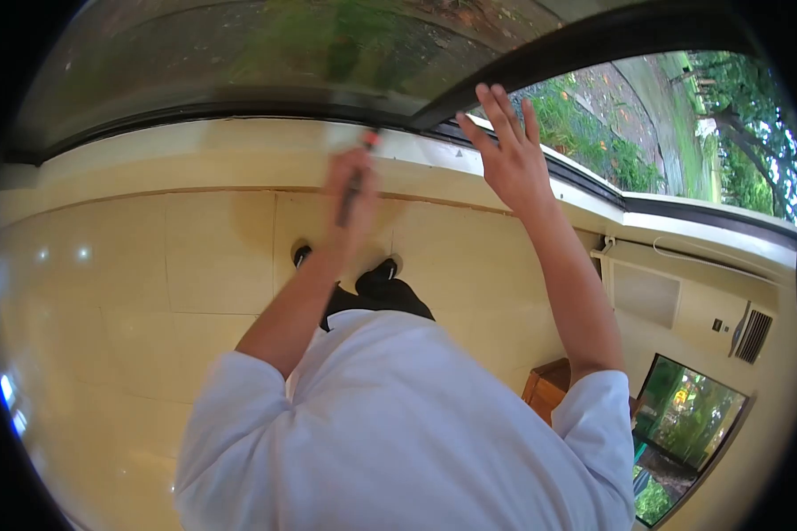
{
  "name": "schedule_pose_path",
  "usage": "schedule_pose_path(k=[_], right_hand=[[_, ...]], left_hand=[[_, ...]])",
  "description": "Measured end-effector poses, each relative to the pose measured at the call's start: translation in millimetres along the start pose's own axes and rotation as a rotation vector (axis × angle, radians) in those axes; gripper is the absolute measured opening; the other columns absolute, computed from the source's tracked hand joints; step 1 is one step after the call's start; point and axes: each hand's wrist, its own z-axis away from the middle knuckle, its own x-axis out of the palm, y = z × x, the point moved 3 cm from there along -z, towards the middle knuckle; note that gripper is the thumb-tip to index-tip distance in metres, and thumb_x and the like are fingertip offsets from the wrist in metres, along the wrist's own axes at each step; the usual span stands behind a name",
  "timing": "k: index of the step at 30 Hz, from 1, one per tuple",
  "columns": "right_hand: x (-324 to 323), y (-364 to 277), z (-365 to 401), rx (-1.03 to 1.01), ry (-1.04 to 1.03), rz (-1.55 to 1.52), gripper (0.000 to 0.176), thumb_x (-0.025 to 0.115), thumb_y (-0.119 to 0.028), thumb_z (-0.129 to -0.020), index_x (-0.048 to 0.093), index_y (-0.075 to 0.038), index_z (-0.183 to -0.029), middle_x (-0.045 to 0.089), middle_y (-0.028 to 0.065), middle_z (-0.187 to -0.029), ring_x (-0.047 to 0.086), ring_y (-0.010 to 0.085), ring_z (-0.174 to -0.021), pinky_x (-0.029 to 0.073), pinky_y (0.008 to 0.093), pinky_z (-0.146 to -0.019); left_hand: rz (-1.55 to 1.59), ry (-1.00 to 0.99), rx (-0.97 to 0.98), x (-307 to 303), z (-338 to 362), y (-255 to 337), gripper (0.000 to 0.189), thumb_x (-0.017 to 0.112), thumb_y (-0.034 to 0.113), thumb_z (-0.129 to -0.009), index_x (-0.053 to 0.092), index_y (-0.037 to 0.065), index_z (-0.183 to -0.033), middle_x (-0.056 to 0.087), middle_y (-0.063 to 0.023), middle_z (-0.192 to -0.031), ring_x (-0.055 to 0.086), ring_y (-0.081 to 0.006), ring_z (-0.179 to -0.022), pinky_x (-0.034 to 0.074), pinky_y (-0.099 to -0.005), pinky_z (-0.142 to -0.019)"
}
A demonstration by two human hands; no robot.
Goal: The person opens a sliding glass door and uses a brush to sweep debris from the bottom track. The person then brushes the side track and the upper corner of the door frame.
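My left hand (350, 195) is closed around a slim black-and-red handled tool (371, 140), smeared by motion. The tool's far end points at the dark lower window frame (310, 110), just over the pale sill (283, 134). To the right, my right hand (512, 155) has its fingers stretched out and spread. Its fingertips overlap the dark upright edge of the window frame (483, 84), beside the opening, and nothing shows in this hand.
Glass (195, 62) fills the upper left, and greenery (593, 124) shows through the opening at right. Below the sill is a tiled surface (212, 257), with my shoes (379, 271) near it. A brown wooden piece (547, 385) and a framed reflective panel (695, 411) stand at lower right.
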Motion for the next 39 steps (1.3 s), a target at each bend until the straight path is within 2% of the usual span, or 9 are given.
schedule_pose_path(k=[4, 7, 9, 13, 15, 18, 22, 36, 39], right_hand=[[-5.5, 7.1, -12.5, -0.069, 0.060, 0.036, 0.052, 0.063, 0.000, -0.079, 0.064, -0.014, -0.129, 0.038, 0.0119, -0.160, 0.037, 0.0299, -0.147, 0.033, 0.0534, -0.117], [11.5, 10.8, -5.1, -0.149, 0.021, 0.048, 0.046, 0.063, -0.006, -0.081, 0.065, -0.012, -0.127, 0.038, 0.0113, -0.160, 0.036, 0.0304, -0.148, 0.034, 0.0507, -0.118], [34.7, 19.8, 6.7, -0.215, -0.011, -0.015, 0.042, 0.063, -0.011, -0.084, 0.066, -0.011, -0.126, 0.036, 0.0103, -0.162, 0.035, 0.0309, -0.149, 0.032, 0.0507, -0.119], [57.6, 42.1, 42.4, -0.238, -0.002, -0.027, 0.043, 0.064, -0.012, -0.085, 0.066, -0.012, -0.128, 0.033, 0.0116, -0.163, 0.035, 0.0314, -0.148, 0.032, 0.0511, -0.120], [66.8, 56.9, 44.3, -0.227, 0.061, -0.071, 0.047, 0.066, -0.012, -0.085, 0.063, -0.014, -0.132, 0.033, 0.0127, -0.162, 0.035, 0.0324, -0.148, 0.031, 0.0521, -0.120], [70.9, 78.5, 42.3, -0.252, 0.152, -0.184, 0.048, 0.066, -0.010, -0.085, 0.063, -0.013, -0.134, 0.036, 0.0135, -0.160, 0.035, 0.0326, -0.147, 0.031, 0.0529, -0.120], [31.4, 105.1, 26.7, -0.456, 0.421, -0.253, 0.042, 0.066, -0.012, -0.085, 0.065, -0.013, -0.127, 0.043, 0.0114, -0.157, 0.034, 0.0289, -0.149, 0.029, 0.0502, -0.121], [-20.9, 135.7, -5.9, -0.713, 0.700, -0.055, 0.034, 0.055, -0.019, -0.091, 0.065, -0.002, -0.118, 0.045, 0.0129, -0.156, 0.034, 0.0241, -0.150, 0.022, 0.0491, -0.125], [-13.3, 133.1, -1.3, -0.698, 0.600, -0.019, 0.035, 0.053, -0.018, -0.092, 0.065, -0.001, -0.120, 0.046, 0.0133, -0.155, 0.033, 0.0241, -0.150, 0.021, 0.0486, -0.125]], left_hand=[[-0.179, 0.058, -0.312, 30.8, -18.2, -65.7, 0.008, 0.061, 0.000, -0.096, 0.061, 0.006, -0.102, 0.062, -0.0062, -0.087, 0.061, -0.0163, -0.079, 0.051, -0.0330, -0.074], [-0.012, 0.022, 0.237, 98.9, 18.1, -28.1, 0.003, 0.062, 0.006, -0.098, 0.060, 0.006, -0.098, 0.061, -0.0076, -0.085, 0.060, -0.0152, -0.077, 0.050, -0.0331, -0.071], [0.184, -0.094, -0.233, 100.4, 24.6, -16.4, 0.008, 0.067, 0.007, -0.095, 0.060, 0.004, -0.097, 0.065, -0.0085, -0.087, 0.063, -0.0193, -0.079, 0.052, -0.0364, -0.071], [-0.225, 0.307, -0.144, 65.3, 13.1, -19.6, 0.014, 0.069, 0.002, -0.089, 0.058, 0.005, -0.097, 0.062, -0.0109, -0.086, 0.064, -0.0218, -0.078, 0.051, -0.0380, -0.072], [-0.536, 0.279, 0.398, 115.2, 20.9, -29.6, 0.012, 0.067, 0.004, -0.091, 0.057, 0.004, -0.097, 0.063, -0.0089, -0.085, 0.064, -0.0215, -0.077, 0.052, -0.0363, -0.071], [0.229, -0.215, -0.551, 161.9, 59.2, -21.6, 0.010, 0.066, 0.009, -0.094, 0.061, 0.005, -0.102, 0.067, -0.0078, -0.090, 0.063, -0.0179, -0.078, 0.051, -0.0321, -0.071], [-0.349, 0.411, -0.064, 64.2, 50.6, -13.4, 0.005, 0.065, 0.008, -0.094, 0.068, 0.004, -0.096, 0.069, -0.0043, -0.083, 0.064, -0.0139, -0.075, 0.051, -0.0288, -0.072], [-0.390, -0.042, 0.270, 182.0, 100.7, -0.8, 0.010, 0.067, 0.008, -0.094, 0.063, 0.005, -0.103, 0.067, -0.0116, -0.096, 0.066, -0.0221, -0.087, 0.052, -0.0340, -0.080], [-0.472, 0.067, -0.081, 202.2, 79.2, 19.2, 0.009, 0.071, 0.010, -0.090, 0.064, 0.004, -0.094, 0.067, -0.0113, -0.090, 0.066, -0.0230, -0.086, 0.053, -0.0360, -0.079]])
